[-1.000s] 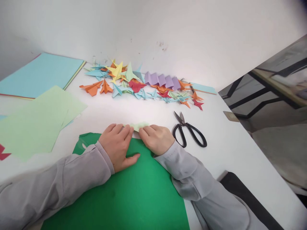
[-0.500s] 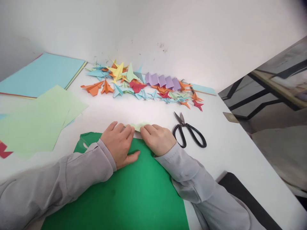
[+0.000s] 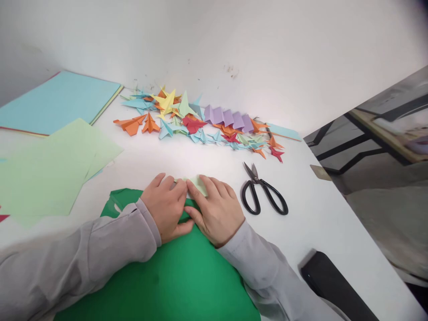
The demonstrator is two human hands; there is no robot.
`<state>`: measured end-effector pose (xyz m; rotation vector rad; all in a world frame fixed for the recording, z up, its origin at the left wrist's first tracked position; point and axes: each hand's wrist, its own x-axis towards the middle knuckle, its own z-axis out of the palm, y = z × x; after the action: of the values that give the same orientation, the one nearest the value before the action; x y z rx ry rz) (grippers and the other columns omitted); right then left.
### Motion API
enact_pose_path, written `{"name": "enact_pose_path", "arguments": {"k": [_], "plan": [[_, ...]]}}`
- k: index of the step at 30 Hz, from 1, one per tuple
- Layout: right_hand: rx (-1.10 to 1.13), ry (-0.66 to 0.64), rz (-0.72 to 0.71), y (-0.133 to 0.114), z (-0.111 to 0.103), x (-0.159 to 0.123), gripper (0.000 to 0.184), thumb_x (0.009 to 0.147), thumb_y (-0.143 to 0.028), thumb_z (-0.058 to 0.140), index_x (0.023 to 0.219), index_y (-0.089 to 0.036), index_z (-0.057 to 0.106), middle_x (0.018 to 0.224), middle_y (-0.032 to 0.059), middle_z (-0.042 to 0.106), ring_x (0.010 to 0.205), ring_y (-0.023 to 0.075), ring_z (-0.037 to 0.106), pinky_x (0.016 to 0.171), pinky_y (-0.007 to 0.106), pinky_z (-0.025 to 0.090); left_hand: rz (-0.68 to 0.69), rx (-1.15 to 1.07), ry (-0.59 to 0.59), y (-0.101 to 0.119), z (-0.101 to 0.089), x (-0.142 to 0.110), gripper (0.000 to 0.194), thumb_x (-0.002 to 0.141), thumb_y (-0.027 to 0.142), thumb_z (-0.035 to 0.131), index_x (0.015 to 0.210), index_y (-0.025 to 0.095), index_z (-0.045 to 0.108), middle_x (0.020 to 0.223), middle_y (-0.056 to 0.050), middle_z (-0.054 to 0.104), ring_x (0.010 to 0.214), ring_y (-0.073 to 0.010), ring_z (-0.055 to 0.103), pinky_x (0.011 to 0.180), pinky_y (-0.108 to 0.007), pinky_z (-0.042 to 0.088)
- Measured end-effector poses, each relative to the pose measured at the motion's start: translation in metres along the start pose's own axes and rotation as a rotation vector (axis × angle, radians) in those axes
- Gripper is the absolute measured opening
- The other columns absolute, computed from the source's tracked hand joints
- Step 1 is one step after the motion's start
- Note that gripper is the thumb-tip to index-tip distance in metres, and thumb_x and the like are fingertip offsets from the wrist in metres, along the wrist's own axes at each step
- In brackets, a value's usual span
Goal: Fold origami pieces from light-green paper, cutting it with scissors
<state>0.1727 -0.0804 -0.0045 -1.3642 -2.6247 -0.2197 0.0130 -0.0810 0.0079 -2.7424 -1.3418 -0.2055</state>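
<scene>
A small folded piece of light green paper (image 3: 199, 184) lies at the far edge of a large green sheet (image 3: 187, 281), mostly covered by my fingers. My left hand (image 3: 165, 207) holds it down with bent fingertips, its thumb apart over the green sheet. On the paper's right part rests my right hand (image 3: 217, 211), palm down, fingers stretched and spread. Its index finger reaches close to the left fingertips, and its thumb lies near the left thumb. Black-handled scissors (image 3: 256, 179) lie to the right of my right hand, blades slightly apart and pointing away.
Along the wall sit several small folded paper shapes, among them a yellow one (image 3: 167, 102) and a pleated purple strip (image 3: 228, 118). Light green sheets (image 3: 50, 169) and a stack topped with blue paper (image 3: 63, 102) lie at left. A black object (image 3: 334, 281) rests at the lower right.
My right hand has opened from curled fingers to a flatter, spread pose and come slightly nearer me, its thumb now showing. My left hand stays almost in place.
</scene>
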Motion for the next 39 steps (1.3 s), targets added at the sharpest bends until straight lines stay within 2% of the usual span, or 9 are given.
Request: {"name": "enact_pose_path", "arguments": {"k": [4,12,21,26,30,33,35,39], "plan": [[0.001,-0.063,0.025,0.001,0.003,-0.001,0.058,0.083,-0.052,0.036,0.13,-0.018,0.04,0.126,0.0158,0.046,0.109,0.03,0.04,0.087,0.043,0.032,0.017,-0.016,0.007,-0.001,0.002,0.0,0.055,0.075,0.045,0.043,0.11,0.006,0.056,0.099,-0.014,0.057,0.087,-0.0283,0.049,0.084,-0.045,0.034],[-0.004,-0.105,0.079,0.0,0.0,-0.003,0.062,0.082,-0.059,0.03,0.131,-0.02,0.038,0.131,0.0154,0.043,0.114,0.0303,0.039,0.087,0.044,0.031,0.01,-0.027,0.058,0.0,0.008,0.001,0.057,0.071,0.047,0.045,0.11,0.007,0.057,0.101,-0.015,0.058,0.087,-0.0294,0.048,0.085,-0.047,0.033],[-0.056,-0.101,0.173,-0.001,-0.002,-0.008,0.067,0.082,-0.061,0.027,0.129,-0.015,0.041,0.134,0.0154,0.042,0.116,0.0322,0.04,0.086,0.045,0.032,0.023,0.013,0.054,-0.001,0.007,-0.001,0.055,0.074,0.048,0.043,0.106,0.006,0.06,0.103,-0.014,0.058,0.087,-0.0291,0.048,0.087,-0.047,0.032],[-0.1,-0.081,0.234,0.002,-0.002,-0.013,0.07,0.081,-0.061,0.029,0.127,-0.011,0.044,0.13,0.0164,0.046,0.113,0.035,0.042,0.083,0.047,0.034,0.022,0.016,0.047,-0.002,0.007,-0.001,0.053,0.075,0.049,0.043,0.102,0.007,0.062,0.101,-0.014,0.058,0.087,-0.0287,0.047,0.087,-0.047,0.031],[-0.093,-0.012,0.253,0.004,0.0,-0.013,0.069,0.081,-0.059,0.035,0.125,-0.008,0.046,0.126,0.0188,0.05,0.112,0.0352,0.043,0.086,0.048,0.032,0.019,-0.001,0.041,-0.002,0.005,0.0,0.053,0.074,0.049,0.043,0.1,0.008,0.061,0.095,-0.013,0.058,0.084,-0.028,0.047,0.084,-0.046,0.032],[-0.051,0.049,0.196,0.002,0.001,-0.01,0.065,0.081,-0.057,0.038,0.127,-0.012,0.044,0.125,0.0181,0.05,0.114,0.0334,0.041,0.089,0.047,0.031,0.011,-0.016,0.039,-0.002,0.004,0.001,0.051,0.073,0.047,0.044,0.1,0.008,0.061,0.089,-0.013,0.057,0.081,-0.0275,0.046,0.081,-0.046,0.033],[0.007,0.041,0.114,-0.001,0.002,-0.007,0.059,0.082,-0.055,0.037,0.125,-0.015,0.046,0.124,0.0164,0.05,0.114,0.0313,0.04,0.09,0.045,0.032,0.003,-0.02,0.032,-0.002,0.003,0.001,0.05,0.071,0.045,0.047,0.102,0.007,0.06,0.087,-0.013,0.057,0.08,-0.027,0.046,0.078,-0.045,0.035],[0.083,0.01,0.032,-0.003,0.002,0.001,0.055,0.084,-0.051,0.036,0.118,-0.012,0.052,0.12,0.0173,0.051,0.113,0.0285,0.04,0.092,0.045,0.031,0.005,-0.04,0.042,-0.003,0.004,0.001,0.049,0.069,0.041,0.048,0.104,0.007,0.059,0.087,-0.013,0.056,0.079,-0.0268,0.045,0.074,-0.044,0.037]]}}
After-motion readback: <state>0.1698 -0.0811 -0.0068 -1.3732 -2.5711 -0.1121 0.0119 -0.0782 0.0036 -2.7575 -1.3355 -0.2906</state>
